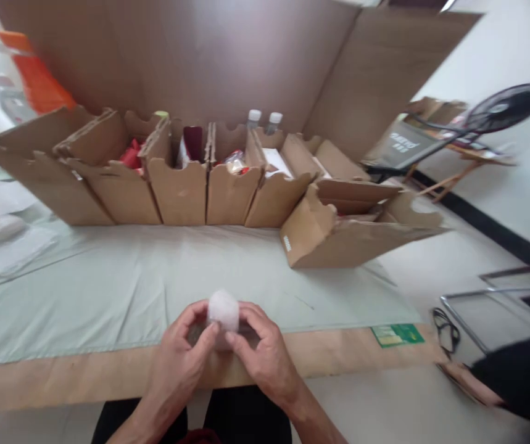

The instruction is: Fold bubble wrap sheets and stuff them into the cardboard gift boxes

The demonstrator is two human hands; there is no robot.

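Observation:
A small whitish, rounded object (223,310) is held between both hands above the table's front edge; blur hides what it is made of. From its left side, my left hand (182,348) grips it with curled fingers, the thumb on its near face. My right hand (267,354) closes on it from the other side, its thumb low on the near face. Both thumbs lie close together, and the object's top sticks up above them.
Open cardboard boxes (179,197) with packets and bottles line the back of the cloth-covered table (121,277). One box (339,243) sits angled at right. White wrapping (10,240) lies left, a green card (398,335) right. A person's leg (500,376) shows at lower right.

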